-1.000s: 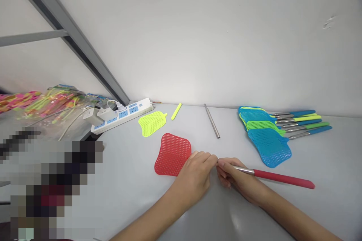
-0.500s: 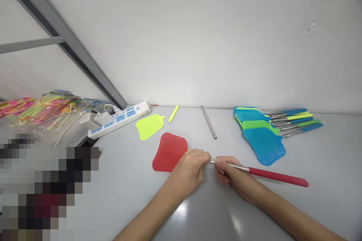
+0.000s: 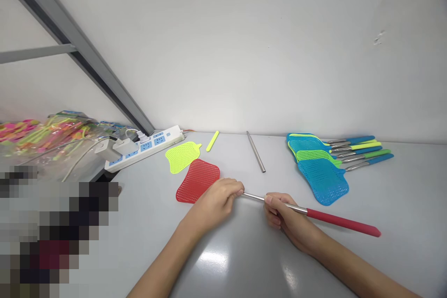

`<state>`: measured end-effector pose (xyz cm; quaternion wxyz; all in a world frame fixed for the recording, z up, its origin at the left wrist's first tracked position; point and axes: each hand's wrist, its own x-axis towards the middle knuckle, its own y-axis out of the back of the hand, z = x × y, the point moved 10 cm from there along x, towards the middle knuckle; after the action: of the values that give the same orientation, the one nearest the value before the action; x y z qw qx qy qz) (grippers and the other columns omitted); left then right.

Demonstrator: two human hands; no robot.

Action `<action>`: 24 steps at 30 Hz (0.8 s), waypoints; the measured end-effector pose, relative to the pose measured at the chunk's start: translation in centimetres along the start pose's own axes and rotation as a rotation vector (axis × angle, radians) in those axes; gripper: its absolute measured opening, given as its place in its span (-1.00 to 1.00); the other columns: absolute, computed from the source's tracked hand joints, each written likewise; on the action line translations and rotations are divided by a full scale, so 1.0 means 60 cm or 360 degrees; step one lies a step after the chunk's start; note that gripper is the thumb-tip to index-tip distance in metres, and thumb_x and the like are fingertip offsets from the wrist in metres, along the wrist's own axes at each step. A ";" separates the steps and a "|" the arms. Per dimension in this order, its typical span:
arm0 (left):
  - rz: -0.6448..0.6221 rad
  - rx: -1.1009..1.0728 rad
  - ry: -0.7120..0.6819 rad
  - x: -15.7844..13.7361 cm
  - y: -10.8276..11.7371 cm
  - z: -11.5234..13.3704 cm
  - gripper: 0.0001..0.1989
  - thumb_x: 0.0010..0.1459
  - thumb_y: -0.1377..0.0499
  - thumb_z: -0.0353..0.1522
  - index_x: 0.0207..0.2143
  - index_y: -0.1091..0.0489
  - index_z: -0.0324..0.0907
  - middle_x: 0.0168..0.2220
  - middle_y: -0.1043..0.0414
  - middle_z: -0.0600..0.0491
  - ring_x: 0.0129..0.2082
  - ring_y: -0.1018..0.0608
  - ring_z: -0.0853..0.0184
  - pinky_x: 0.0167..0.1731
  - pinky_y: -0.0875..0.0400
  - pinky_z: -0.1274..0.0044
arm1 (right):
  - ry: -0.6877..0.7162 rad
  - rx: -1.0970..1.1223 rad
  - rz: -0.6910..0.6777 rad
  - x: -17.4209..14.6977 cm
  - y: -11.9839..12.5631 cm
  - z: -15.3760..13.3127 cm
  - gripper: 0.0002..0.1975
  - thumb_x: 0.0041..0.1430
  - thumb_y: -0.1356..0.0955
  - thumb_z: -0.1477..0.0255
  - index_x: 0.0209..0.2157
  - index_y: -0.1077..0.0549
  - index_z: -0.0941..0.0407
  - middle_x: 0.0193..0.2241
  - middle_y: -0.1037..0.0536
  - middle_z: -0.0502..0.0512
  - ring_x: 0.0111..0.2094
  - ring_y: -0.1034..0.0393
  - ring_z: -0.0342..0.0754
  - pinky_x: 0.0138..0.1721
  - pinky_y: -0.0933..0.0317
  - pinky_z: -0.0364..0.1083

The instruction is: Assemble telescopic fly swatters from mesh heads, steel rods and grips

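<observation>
Your left fingers point(image 3: 237, 187) are clasped round the thin end of a metal rod point(image 3: 253, 196), a red mesh head point(image 3: 199, 180) just beyond them to the left. Your right fingers point(image 3: 274, 201) grip that rod farther along, its red handle point(image 3: 344, 223) reaching out to their right. Ahead of your left fingers lie a yellow mesh head point(image 3: 182, 157), a yellow stick point(image 3: 213, 141) and a power strip point(image 3: 164, 141); ahead between both sets, a loose tube point(image 3: 256, 153); beyond your right fingers, overlapping swatters point(image 3: 324, 184).

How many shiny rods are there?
7: one held rod in the left hand and right hand, a loose rod behind them, five on piled swatters; more may be hidden.
</observation>
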<state>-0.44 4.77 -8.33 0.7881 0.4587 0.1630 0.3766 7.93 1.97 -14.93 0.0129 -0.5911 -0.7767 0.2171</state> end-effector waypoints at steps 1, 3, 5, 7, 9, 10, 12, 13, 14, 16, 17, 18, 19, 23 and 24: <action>0.0004 0.0002 -0.0003 0.000 0.004 -0.002 -0.76 0.02 0.18 -0.59 -0.52 -0.17 -0.17 -0.50 -0.26 0.13 -0.45 -0.30 0.42 -0.39 -0.19 0.55 | 0.0006 0.0012 0.0022 0.000 0.002 -0.001 -0.67 0.05 -0.21 0.31 -0.69 -0.07 0.12 -0.75 -0.04 -0.12 -0.67 0.12 -0.23 -0.61 0.23 -0.15; 0.0016 0.0003 0.0004 -0.002 0.012 -0.007 -0.76 0.02 0.18 -0.60 -0.52 -0.16 -0.17 -0.50 -0.26 0.13 -0.45 -0.30 0.43 -0.38 -0.18 0.56 | 0.0013 0.0059 0.0058 -0.001 0.005 -0.001 -0.67 0.04 -0.21 0.33 -0.70 -0.06 0.12 -0.74 -0.02 -0.12 -0.67 0.13 -0.23 -0.60 0.24 -0.14; 0.0031 -0.0001 0.0022 -0.004 0.020 -0.013 -0.76 0.02 0.17 -0.60 -0.51 -0.16 -0.17 -0.49 -0.27 0.14 -0.44 -0.31 0.44 -0.37 -0.18 0.56 | 0.0030 0.0122 0.0077 -0.002 0.008 -0.002 -0.68 0.04 -0.20 0.36 -0.70 -0.05 0.12 -0.74 -0.01 -0.12 -0.67 0.15 -0.23 -0.60 0.24 -0.14; 0.0037 -0.0003 0.0035 -0.005 0.025 -0.017 -0.76 0.03 0.17 -0.60 -0.51 -0.17 -0.17 -0.48 -0.27 0.14 -0.44 -0.31 0.44 -0.37 -0.18 0.57 | 0.0057 0.0179 0.0086 -0.003 0.010 -0.004 -0.69 0.04 -0.20 0.39 -0.70 -0.05 0.12 -0.74 0.00 -0.12 -0.67 0.16 -0.23 -0.60 0.25 -0.14; 0.0034 -0.0003 0.0042 -0.006 0.028 -0.018 -0.76 0.03 0.17 -0.59 -0.51 -0.18 -0.17 -0.49 -0.27 0.14 -0.45 -0.31 0.44 -0.37 -0.19 0.56 | 0.0079 0.0215 0.0105 -0.004 0.014 -0.004 -0.69 0.03 -0.20 0.41 -0.71 -0.05 0.12 -0.75 0.00 -0.12 -0.67 0.17 -0.23 -0.61 0.26 -0.13; 0.0032 -0.0007 0.0045 -0.006 0.029 -0.018 -0.76 0.03 0.17 -0.59 -0.51 -0.18 -0.17 -0.49 -0.27 0.13 -0.45 -0.31 0.44 -0.37 -0.19 0.56 | 0.0093 0.0228 0.0121 -0.004 0.016 -0.004 -0.69 0.02 -0.20 0.42 -0.72 -0.04 0.12 -0.75 0.00 -0.12 -0.68 0.18 -0.24 -0.62 0.27 -0.13; 0.0028 -0.0023 0.0046 -0.005 0.030 -0.016 -0.75 0.04 0.17 -0.58 -0.50 -0.20 -0.17 -0.48 -0.28 0.12 -0.45 -0.31 0.43 -0.37 -0.20 0.55 | 0.0127 0.0246 0.0153 -0.006 0.020 -0.005 -0.67 0.00 -0.22 0.42 -0.74 -0.03 0.12 -0.76 0.01 -0.12 -0.68 0.19 -0.24 -0.63 0.29 -0.14; 0.0026 -0.0031 0.0044 -0.005 0.030 -0.015 -0.75 0.04 0.17 -0.58 -0.50 -0.21 -0.17 -0.48 -0.29 0.12 -0.45 -0.32 0.43 -0.37 -0.20 0.55 | 0.0147 0.0251 0.0170 -0.006 0.023 -0.005 -0.67 -0.01 -0.22 0.43 -0.75 -0.02 0.12 -0.77 0.02 -0.12 -0.69 0.20 -0.25 -0.63 0.30 -0.14; 0.0021 -0.0037 0.0041 -0.005 0.030 -0.014 -0.75 0.04 0.17 -0.58 -0.50 -0.21 -0.17 -0.48 -0.29 0.12 -0.45 -0.32 0.43 -0.38 -0.20 0.55 | 0.0164 0.0257 0.0184 -0.007 0.025 -0.006 -0.66 -0.01 -0.22 0.43 -0.75 -0.02 0.12 -0.77 0.02 -0.12 -0.69 0.20 -0.25 -0.64 0.30 -0.14; 0.0015 -0.0045 0.0037 -0.005 0.030 -0.013 -0.75 0.04 0.17 -0.57 -0.50 -0.22 -0.17 -0.48 -0.29 0.12 -0.45 -0.32 0.42 -0.40 -0.20 0.55 | 0.0175 0.0270 0.0199 -0.007 0.027 -0.005 -0.66 -0.01 -0.22 0.44 -0.76 -0.02 0.12 -0.77 0.03 -0.12 -0.69 0.21 -0.25 -0.64 0.31 -0.14; 0.0017 -0.0046 0.0040 -0.005 0.029 -0.013 -0.75 0.05 0.17 -0.57 -0.50 -0.21 -0.17 -0.49 -0.29 0.12 -0.46 -0.32 0.42 -0.40 -0.20 0.55 | 0.0175 0.0279 0.0202 -0.006 0.027 -0.004 -0.66 -0.02 -0.22 0.44 -0.76 -0.02 0.12 -0.77 0.03 -0.12 -0.69 0.22 -0.25 -0.64 0.31 -0.14; 0.0019 -0.0047 0.0043 -0.005 0.029 -0.014 -0.75 0.05 0.17 -0.57 -0.51 -0.21 -0.17 -0.49 -0.28 0.12 -0.46 -0.32 0.42 -0.40 -0.20 0.56 | 0.0174 0.0288 0.0203 -0.006 0.027 -0.003 -0.66 -0.02 -0.22 0.45 -0.76 -0.02 0.12 -0.77 0.03 -0.12 -0.69 0.23 -0.25 -0.65 0.32 -0.14; 0.0021 -0.0047 0.0047 -0.005 0.028 -0.015 -0.75 0.05 0.18 -0.57 -0.51 -0.21 -0.17 -0.49 -0.28 0.12 -0.45 -0.32 0.43 -0.39 -0.20 0.56 | 0.0174 0.0299 0.0201 -0.006 0.027 -0.002 -0.66 -0.02 -0.22 0.45 -0.76 -0.02 0.12 -0.78 0.03 -0.12 -0.69 0.23 -0.25 -0.65 0.32 -0.14; 0.0038 -0.0023 0.0058 -0.005 0.021 -0.016 -0.76 0.07 0.18 -0.56 -0.50 -0.20 -0.17 -0.49 -0.27 0.13 -0.44 -0.31 0.43 -0.38 -0.19 0.56 | 0.0197 0.0374 0.0199 -0.006 0.029 -0.005 -0.67 -0.02 -0.21 0.47 -0.77 -0.02 0.12 -0.78 0.04 -0.12 -0.70 0.23 -0.25 -0.65 0.31 -0.14; 0.0044 -0.0010 0.0063 -0.005 0.019 -0.015 -0.76 0.08 0.18 -0.55 -0.49 -0.19 -0.17 -0.49 -0.26 0.13 -0.44 -0.30 0.43 -0.39 -0.19 0.56 | 0.0196 0.0401 0.0194 -0.006 0.030 -0.006 -0.67 -0.01 -0.20 0.47 -0.77 -0.03 0.13 -0.78 0.04 -0.12 -0.70 0.23 -0.25 -0.65 0.31 -0.14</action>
<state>-1.69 5.43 -7.88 0.7810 0.4510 0.1710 0.3969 9.76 2.09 -15.16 0.1216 -0.6430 -0.7037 0.2766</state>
